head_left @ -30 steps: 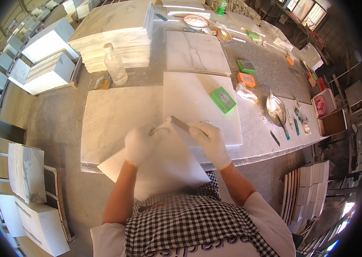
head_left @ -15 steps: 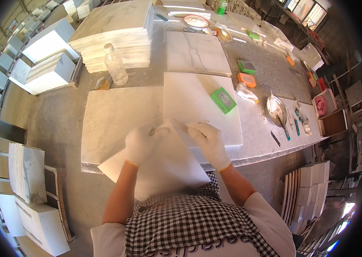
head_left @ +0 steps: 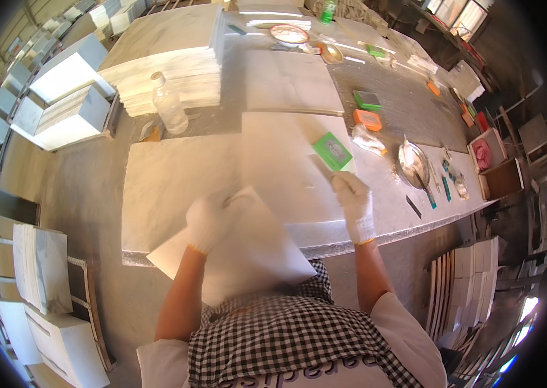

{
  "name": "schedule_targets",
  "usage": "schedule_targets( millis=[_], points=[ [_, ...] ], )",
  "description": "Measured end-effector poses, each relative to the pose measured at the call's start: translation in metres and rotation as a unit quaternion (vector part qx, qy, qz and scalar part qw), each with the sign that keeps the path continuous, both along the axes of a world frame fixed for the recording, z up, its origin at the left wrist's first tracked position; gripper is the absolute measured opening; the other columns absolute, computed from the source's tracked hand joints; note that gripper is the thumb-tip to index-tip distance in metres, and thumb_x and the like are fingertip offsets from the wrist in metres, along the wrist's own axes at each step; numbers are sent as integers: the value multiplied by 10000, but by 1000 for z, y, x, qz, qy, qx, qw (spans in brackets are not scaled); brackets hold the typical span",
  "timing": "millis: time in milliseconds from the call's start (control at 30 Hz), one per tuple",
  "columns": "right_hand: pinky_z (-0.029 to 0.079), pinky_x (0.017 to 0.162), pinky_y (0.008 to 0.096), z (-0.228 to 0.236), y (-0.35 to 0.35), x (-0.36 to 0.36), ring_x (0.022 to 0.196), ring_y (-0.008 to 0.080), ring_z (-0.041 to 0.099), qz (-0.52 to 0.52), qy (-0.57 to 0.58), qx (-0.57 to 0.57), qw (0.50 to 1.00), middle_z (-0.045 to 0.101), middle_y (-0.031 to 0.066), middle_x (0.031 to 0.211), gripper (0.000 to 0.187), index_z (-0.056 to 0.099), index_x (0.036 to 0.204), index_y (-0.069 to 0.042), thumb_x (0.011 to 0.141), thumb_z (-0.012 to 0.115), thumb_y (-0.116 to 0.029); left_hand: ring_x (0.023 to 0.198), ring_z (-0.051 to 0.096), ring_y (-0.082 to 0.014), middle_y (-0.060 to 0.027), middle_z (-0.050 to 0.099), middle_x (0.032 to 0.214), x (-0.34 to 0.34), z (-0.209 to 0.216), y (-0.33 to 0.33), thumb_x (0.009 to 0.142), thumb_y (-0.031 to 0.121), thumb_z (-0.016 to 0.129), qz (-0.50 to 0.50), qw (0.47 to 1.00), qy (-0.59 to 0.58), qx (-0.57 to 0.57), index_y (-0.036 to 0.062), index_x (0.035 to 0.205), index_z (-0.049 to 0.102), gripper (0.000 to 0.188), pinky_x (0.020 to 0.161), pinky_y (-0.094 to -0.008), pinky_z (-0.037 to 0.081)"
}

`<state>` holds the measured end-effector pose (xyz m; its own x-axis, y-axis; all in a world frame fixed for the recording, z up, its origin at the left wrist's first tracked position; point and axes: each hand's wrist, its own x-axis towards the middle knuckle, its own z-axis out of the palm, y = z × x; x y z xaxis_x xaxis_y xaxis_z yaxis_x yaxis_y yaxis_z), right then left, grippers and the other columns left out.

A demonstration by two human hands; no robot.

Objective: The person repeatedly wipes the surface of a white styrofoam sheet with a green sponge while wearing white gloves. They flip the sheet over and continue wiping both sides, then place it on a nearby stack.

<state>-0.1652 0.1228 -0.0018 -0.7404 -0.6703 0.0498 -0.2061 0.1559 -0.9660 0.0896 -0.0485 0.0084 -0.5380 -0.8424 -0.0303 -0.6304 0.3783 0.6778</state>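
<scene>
Hands in white gloves work at a long stone table (head_left: 415, 220), seen from the head camera looking down. The left hand (head_left: 212, 220) is closed on the top edge of a white square tile (head_left: 247, 255). The fingers curl over that edge and hold the tile tilted, close to the person's chest, with its lower part hanging past the front of the table. The right hand (head_left: 354, 200) reaches out over a big white slab (head_left: 286, 161) that lies flat on the table. Its fingers are closed on a thin flat tool (head_left: 320, 165), maybe a scraper, though it is too small to tell for sure. The tip of the tool is just beside a green sponge block (head_left: 333, 150) on the slab.

The tile looks hard, stiff and smooth. It is likely a bit heavy for one hand and slippery, and it could chip or crack if it drops. Holding it by the edges, with fingers wrapped round, looks like the safest way.

Near the far side stand a plastic bottle (head_left: 170, 110), a tall stack of tiles (head_left: 163, 58) and a metal bowl (head_left: 412, 161).
</scene>
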Motion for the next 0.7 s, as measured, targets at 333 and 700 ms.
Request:
schedule_targets(
  millis=[333,700],
  points=[
    [517,619,289,-43,120,-198,726,210,650,-311,192,156,918,684,134,821,319,738,1034,-52,927,578,-306,515,364,-192,-113,374,558,-3,-14,-9,830,349,750,-17,998,56,-23,2,653,527,449,500,-399,357],
    [498,502,307,-28,127,-226,582,125,558,-277,64,182,941,573,21,639,233,741,831,-50,867,625,-248,521,373,-155,-82,355,558,-1,-16,-11,820,400,756,-9,999,47,-9,-18,690,567,477,489,-375,337]
  ],
)
